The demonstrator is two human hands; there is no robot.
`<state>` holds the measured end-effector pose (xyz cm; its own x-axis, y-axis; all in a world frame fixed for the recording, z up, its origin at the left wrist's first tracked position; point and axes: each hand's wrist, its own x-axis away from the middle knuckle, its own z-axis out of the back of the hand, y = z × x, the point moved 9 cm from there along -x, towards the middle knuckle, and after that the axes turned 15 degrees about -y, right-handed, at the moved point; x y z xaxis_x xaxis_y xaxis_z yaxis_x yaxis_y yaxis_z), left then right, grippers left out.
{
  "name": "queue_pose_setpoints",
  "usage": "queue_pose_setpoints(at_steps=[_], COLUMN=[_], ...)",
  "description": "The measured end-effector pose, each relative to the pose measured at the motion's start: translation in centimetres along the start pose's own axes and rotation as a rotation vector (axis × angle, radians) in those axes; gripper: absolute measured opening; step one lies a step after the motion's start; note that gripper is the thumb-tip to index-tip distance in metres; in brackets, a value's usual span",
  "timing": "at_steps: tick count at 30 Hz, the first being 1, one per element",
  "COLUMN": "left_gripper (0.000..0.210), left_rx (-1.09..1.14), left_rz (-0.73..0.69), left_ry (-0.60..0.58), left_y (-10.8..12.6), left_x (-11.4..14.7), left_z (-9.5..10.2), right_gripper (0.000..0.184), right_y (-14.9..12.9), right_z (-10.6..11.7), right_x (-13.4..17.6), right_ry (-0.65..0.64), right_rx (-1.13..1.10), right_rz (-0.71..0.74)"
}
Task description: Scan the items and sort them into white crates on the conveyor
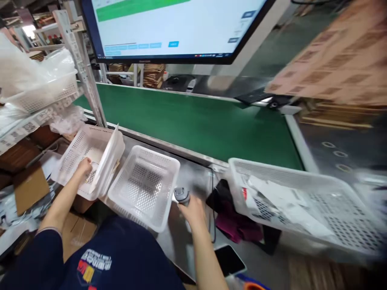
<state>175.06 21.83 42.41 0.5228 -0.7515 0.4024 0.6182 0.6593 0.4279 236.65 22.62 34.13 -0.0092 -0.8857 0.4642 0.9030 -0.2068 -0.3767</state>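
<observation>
My left hand reaches into the left white basket, its fingers curled. Beside the fingertips is something pale, perhaps thin plastic, but blur hides what it is. A white upright panel leans along that basket's right side. My right hand is closed around a dark grey device with a rounded head, which looks like a barcode scanner. It is held just right of the middle white basket, above the grey worktop. The middle basket's perforated floor shows.
A green conveyor belt runs behind the baskets, below a monitor. At right, a white basket holds papers and packets. Dark and maroon cloth and a phone lie nearby. A metal post stands at left.
</observation>
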Motion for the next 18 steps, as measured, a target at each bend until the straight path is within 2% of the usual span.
queue_pose_setpoints(at_steps=[3,5,6,9,11,12,14,16,18], left_gripper=[0.015,0.006,0.009,0.022,0.025,0.024,0.017,0.011,0.010], left_rx=[0.100,0.167,0.215,0.469,0.618,0.639,0.574,0.492,0.457], left_rz=[-0.046,-0.113,-0.164,-0.483,-0.752,-0.844,-0.902,-0.874,-0.781], left_ry=[0.096,0.201,0.258,0.424,0.492,0.487,0.388,0.215,0.042], left_y=[1.4,3.1,4.2,8.4,11.4,12.9,15.9,18.2,19.2], left_x=[1.2,3.1,4.5,11.7,17.9,20.6,23.8,24.1,22.1], left_z=[2.7,5.6,7.1,10.6,10.9,10.1,6.8,1.8,-3.7], right_gripper=[0.041,0.039,0.035,0.025,0.024,0.023,0.021,0.019,0.018], right_y=[-0.9,-1.7,-2.3,-5.5,-8.5,-9.9,-12.2,-13.4,-13.5], right_z=[0.9,2.0,2.7,4.8,5.8,6.1,5.9,5.0,3.6], right_x=[0.4,0.8,1.3,4.2,7.5,9.2,12.2,14.0,14.3], right_ry=[-0.007,0.015,0.027,0.064,0.078,0.075,0.050,0.014,-0.032], right_rx=[0.013,0.012,0.006,-0.063,-0.144,-0.178,-0.217,-0.217,-0.182], right_rz=[0.042,0.080,0.114,0.313,0.492,0.569,0.675,0.701,0.663])
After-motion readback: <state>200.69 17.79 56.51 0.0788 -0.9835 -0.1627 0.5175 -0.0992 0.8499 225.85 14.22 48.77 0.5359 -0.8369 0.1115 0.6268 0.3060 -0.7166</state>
